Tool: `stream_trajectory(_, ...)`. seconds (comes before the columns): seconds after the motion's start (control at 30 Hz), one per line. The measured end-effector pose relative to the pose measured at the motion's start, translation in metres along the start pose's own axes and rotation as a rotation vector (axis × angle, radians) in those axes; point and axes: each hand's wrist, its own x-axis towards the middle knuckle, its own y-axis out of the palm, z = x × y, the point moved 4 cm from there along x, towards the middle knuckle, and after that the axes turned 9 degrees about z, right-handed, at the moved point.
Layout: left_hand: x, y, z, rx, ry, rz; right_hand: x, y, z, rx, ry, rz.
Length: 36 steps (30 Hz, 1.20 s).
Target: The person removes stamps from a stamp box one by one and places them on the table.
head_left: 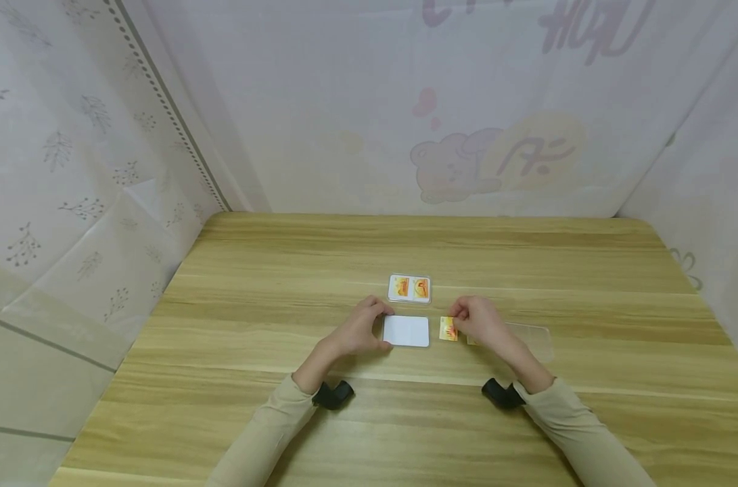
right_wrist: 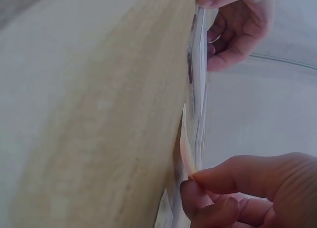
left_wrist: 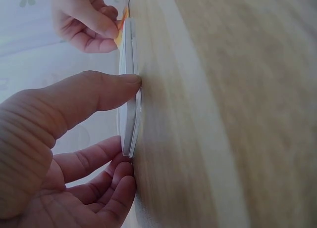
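My left hand [head_left: 359,331] holds a flat white rectangular case [head_left: 406,331] by its left end. In the left wrist view the thumb lies on the near edge of the case [left_wrist: 130,99] and the fingers at the far edge. Just to the right, my right hand [head_left: 479,323] pinches a small yellow-orange picture card [head_left: 446,329] between thumb and forefinger. Seen from the right wrist, this thin card [right_wrist: 186,150] is tilted, a little apart from the case. Beyond the white case lies a clear-edged case [head_left: 410,298] with two orange pictures on white.
A clear plastic sheet or lid [head_left: 536,335] lies partly under the right forearm. A bit of another yellowish piece [head_left: 471,341] shows beneath the right hand. The wooden table [head_left: 283,270] ends at a pale curtain [head_left: 320,162] behind. Black wrist mounts [head_left: 333,396] sit near both sleeves.
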Motion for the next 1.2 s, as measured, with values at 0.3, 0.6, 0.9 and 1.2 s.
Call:
stream_trajectory(0.3,0.0,0.0,-0.001,-0.008,0.017,0.004,0.001,0.0,0.004,-0.061,0.019,0.005)
stream_trajectory(0.6,0.0,0.0,-0.001,-0.01,0.005,-0.001,0.002,0.001,0.005,-0.099,0.06,0.028)
stream_trajectory(0.9,-0.001,0.001,0.0,-0.005,0.004,0.0,0.002,0.001,0.005,-0.122,0.091,0.028)
stream_trajectory(1.2,-0.002,-0.003,0.001,-0.032,0.004,-0.039,-0.006,-0.011,0.006,-0.088,0.037,-0.035)
